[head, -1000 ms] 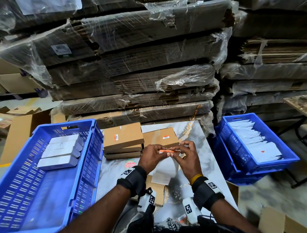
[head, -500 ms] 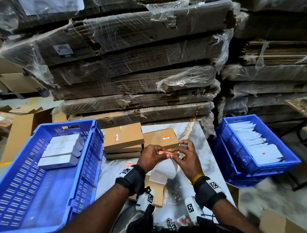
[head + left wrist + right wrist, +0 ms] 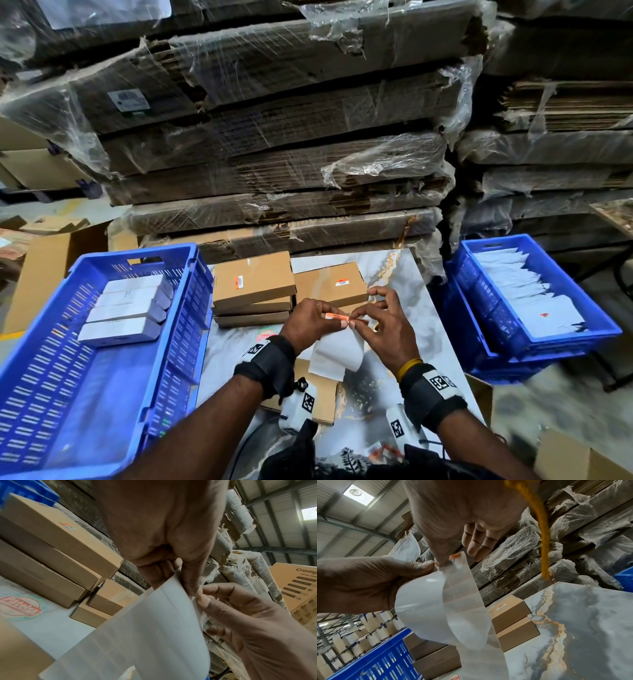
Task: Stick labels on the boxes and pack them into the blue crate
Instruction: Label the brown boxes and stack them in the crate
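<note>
My left hand (image 3: 317,317) pinches the top of a white label strip (image 3: 337,356), which curls down over the table. My right hand (image 3: 364,317) pinches one end of an orange label (image 3: 337,316) at the strip's top edge, its other fingers spread. In the right wrist view the label (image 3: 454,558) sits between thumb and forefinger above the curled strip (image 3: 453,601). Behind my hands are a stack of brown boxes (image 3: 253,284) and another labelled box (image 3: 330,284). At the left, the blue crate (image 3: 137,253) holds several white boxes (image 3: 126,315).
A brown box (image 3: 322,397) lies on the marble table (image 3: 404,274) under my wrists. A second blue crate (image 3: 493,240) with white packets (image 3: 524,294) stands to the right. Wrapped cardboard stacks (image 3: 291,154) rise behind the table.
Both hands have stayed together over the table with the strip. My right fingers have shifted slightly along the orange label's end.
</note>
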Motion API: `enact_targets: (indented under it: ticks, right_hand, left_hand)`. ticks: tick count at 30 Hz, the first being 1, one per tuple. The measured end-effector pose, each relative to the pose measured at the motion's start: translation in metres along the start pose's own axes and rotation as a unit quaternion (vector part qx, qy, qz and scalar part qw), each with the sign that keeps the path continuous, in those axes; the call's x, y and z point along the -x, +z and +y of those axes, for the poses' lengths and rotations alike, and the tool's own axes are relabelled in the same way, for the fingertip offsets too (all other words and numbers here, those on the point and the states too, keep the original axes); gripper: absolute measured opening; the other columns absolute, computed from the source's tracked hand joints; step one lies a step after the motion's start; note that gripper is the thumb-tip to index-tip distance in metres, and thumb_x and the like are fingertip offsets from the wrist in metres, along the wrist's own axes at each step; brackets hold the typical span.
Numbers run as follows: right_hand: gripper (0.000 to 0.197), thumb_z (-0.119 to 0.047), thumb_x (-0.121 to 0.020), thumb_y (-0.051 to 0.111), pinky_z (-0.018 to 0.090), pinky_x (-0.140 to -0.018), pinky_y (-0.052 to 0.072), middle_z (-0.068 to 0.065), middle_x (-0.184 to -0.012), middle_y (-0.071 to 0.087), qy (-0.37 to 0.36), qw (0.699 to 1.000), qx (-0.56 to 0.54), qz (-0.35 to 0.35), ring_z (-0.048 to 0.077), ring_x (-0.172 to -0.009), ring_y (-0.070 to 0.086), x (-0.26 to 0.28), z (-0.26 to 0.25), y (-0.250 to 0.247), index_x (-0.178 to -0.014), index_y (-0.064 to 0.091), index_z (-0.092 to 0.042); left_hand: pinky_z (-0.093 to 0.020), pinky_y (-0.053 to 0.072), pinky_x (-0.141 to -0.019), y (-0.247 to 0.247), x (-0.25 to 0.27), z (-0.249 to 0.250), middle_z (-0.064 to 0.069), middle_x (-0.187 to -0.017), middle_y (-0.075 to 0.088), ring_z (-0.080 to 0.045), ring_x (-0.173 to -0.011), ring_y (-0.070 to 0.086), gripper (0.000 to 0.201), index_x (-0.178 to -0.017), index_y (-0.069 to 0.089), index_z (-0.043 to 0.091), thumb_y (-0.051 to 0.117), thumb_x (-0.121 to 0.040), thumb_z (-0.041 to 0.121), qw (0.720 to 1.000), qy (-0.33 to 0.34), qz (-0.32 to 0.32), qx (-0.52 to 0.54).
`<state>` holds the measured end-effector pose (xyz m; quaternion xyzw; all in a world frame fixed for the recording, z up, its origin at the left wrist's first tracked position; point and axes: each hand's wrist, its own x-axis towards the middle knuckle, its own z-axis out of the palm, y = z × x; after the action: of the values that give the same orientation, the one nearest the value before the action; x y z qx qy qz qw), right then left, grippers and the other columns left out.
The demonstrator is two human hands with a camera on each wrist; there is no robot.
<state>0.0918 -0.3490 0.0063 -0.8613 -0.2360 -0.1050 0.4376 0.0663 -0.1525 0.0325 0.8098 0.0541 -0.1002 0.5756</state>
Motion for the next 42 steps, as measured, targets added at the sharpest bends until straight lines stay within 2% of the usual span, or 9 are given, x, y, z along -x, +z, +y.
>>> enact_targets:
  ticks: [4, 9, 13, 18, 23, 29, 34, 38, 42]
  right_hand:
    - [0.011, -0.030, -0.079, 0.079, 0.034, -0.065, 0.056, -0.012, -0.126, 0.042, -0.007, 1.000, 0.007, -0.009, 0.011, -0.098, 0.055, 0.001, 0.001, 0.001, -0.083, 0.069, -0.033]
    - [0.006, -0.029, -0.085, 0.072, 0.032, -0.068, 0.055, -0.011, -0.129, 0.039, -0.027, 0.998, 0.045, -0.034, 0.009, -0.111, 0.052, 0.000, 0.003, 0.000, -0.086, 0.066, -0.031]
    - [0.003, -0.026, -0.089, 0.065, 0.030, -0.071, 0.054, -0.009, -0.131, 0.036, -0.022, 0.997, 0.050, -0.046, 0.012, -0.116, 0.051, -0.001, 0.006, 0.001, -0.091, 0.063, -0.025]
    - [0.003, -0.027, -0.086, 0.060, 0.035, -0.090, 0.050, -0.011, -0.123, 0.039, 0.024, 0.996, -0.078, -0.048, 0.004, -0.120, 0.046, 0.005, 0.009, -0.001, -0.089, 0.061, -0.028]
    - [0.003, -0.029, -0.086, 0.062, 0.047, -0.102, 0.045, -0.004, -0.123, 0.046, 0.069, 0.977, -0.200, -0.012, 0.011, -0.128, 0.045, 0.011, 0.013, -0.009, -0.089, 0.063, -0.029]
    - [0.009, -0.042, -0.084, 0.061, 0.047, -0.090, 0.051, -0.010, -0.123, 0.051, 0.121, 0.957, -0.256, 0.059, 0.013, -0.115, 0.055, 0.019, 0.023, -0.031, -0.090, 0.063, -0.035]
    - [0.029, -0.042, -0.083, 0.061, 0.029, -0.070, 0.055, 0.007, -0.126, 0.055, 0.184, 0.924, -0.310, 0.127, 0.029, -0.103, 0.060, 0.024, 0.034, -0.042, -0.099, 0.060, -0.018]
    - [0.008, -0.025, -0.089, 0.059, 0.023, -0.067, 0.052, 0.005, -0.123, 0.058, 0.185, 0.924, -0.304, 0.143, 0.019, -0.098, 0.063, 0.026, 0.039, -0.053, -0.097, 0.060, -0.027]
    - [0.018, -0.011, -0.090, 0.066, 0.025, -0.068, 0.051, -0.003, -0.111, 0.060, 0.196, 0.947, -0.235, 0.097, 0.007, -0.087, 0.061, 0.026, 0.044, -0.053, -0.088, 0.063, -0.028]
  left_hand:
    - [-0.050, 0.056, -0.079, 0.000, 0.002, 0.000, -0.010, -0.085, 0.075, -0.022, -0.077, 0.067, 0.014, -0.087, 0.077, 0.015, 0.080, -0.077, 0.024, 1.000, -0.006, -0.005, -0.018]
    - [-0.052, 0.055, -0.082, 0.001, 0.006, 0.004, -0.005, -0.089, 0.076, -0.035, -0.091, 0.070, 0.022, -0.089, 0.078, 0.020, 0.076, -0.078, 0.039, 1.000, 0.006, -0.002, 0.000]
    - [-0.050, 0.054, -0.090, 0.004, 0.004, 0.003, -0.002, -0.098, 0.075, -0.025, -0.095, 0.069, 0.034, -0.100, 0.075, 0.028, 0.068, -0.076, 0.050, 0.999, 0.021, 0.013, 0.021]
    - [-0.043, 0.050, -0.096, 0.009, 0.001, 0.007, 0.001, -0.110, 0.072, -0.022, -0.104, 0.066, 0.016, -0.104, 0.073, 0.023, 0.068, -0.089, 0.024, 0.997, 0.015, 0.028, 0.071]
    - [-0.025, 0.052, -0.065, 0.019, -0.008, 0.008, -0.006, -0.108, 0.068, -0.014, -0.081, 0.063, 0.017, -0.110, 0.069, 0.011, 0.060, -0.096, 0.010, 0.991, -0.010, 0.021, 0.133]
    - [-0.022, 0.049, -0.057, 0.042, -0.025, 0.007, -0.002, -0.099, 0.067, -0.013, -0.074, 0.061, 0.021, -0.116, 0.062, 0.001, 0.060, -0.096, 0.007, 0.980, -0.047, 0.006, 0.195]
    - [-0.024, 0.045, -0.060, 0.062, -0.037, 0.004, 0.004, -0.087, 0.071, -0.012, -0.068, 0.060, 0.011, -0.103, 0.065, 0.013, 0.060, -0.095, 0.007, 0.973, -0.060, -0.017, 0.222]
    - [-0.025, 0.047, -0.061, 0.070, -0.042, 0.003, 0.001, -0.094, 0.070, -0.012, -0.072, 0.061, 0.011, -0.097, 0.065, 0.013, 0.060, -0.094, 0.004, 0.978, -0.043, -0.002, 0.206]
    - [-0.028, 0.048, -0.072, 0.076, -0.053, -0.006, -0.003, -0.100, 0.067, -0.014, -0.083, 0.059, 0.017, -0.095, 0.065, 0.015, 0.056, -0.095, 0.001, 0.991, -0.027, 0.016, 0.129]
